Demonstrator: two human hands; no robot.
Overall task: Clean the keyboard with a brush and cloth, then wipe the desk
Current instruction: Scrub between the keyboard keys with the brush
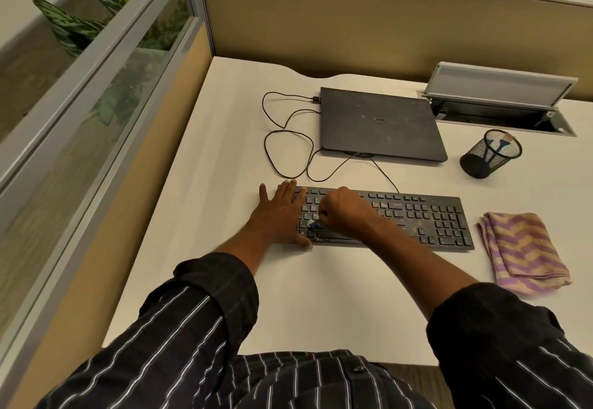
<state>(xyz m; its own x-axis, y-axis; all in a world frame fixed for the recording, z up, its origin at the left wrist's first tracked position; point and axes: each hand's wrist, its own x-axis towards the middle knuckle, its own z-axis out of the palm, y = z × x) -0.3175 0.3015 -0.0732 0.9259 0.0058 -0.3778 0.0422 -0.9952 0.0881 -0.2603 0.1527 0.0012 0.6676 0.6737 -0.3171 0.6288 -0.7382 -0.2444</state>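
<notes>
Right hand (pixel 341 213), grip clamped on brush (pixel 312 223), at keyboard (pixel 417 216) left end; long axis runs right. Left hand (pixel 282 216) flat, pinning that end. Cloth (pixel 523 248) right, on table (pixel 224 280).

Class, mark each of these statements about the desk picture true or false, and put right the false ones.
1. The left hand lies flat on the left end of the keyboard. True.
2. The laptop is open. False: its lid is closed.
3. The right hand grips a brush over the keys. True.
4. The cloth lies on the keyboard. False: it lies folded on the desk, right of the keyboard.
5. The mesh pen holder stands left of the laptop. False: it stands to the laptop's right.
</notes>
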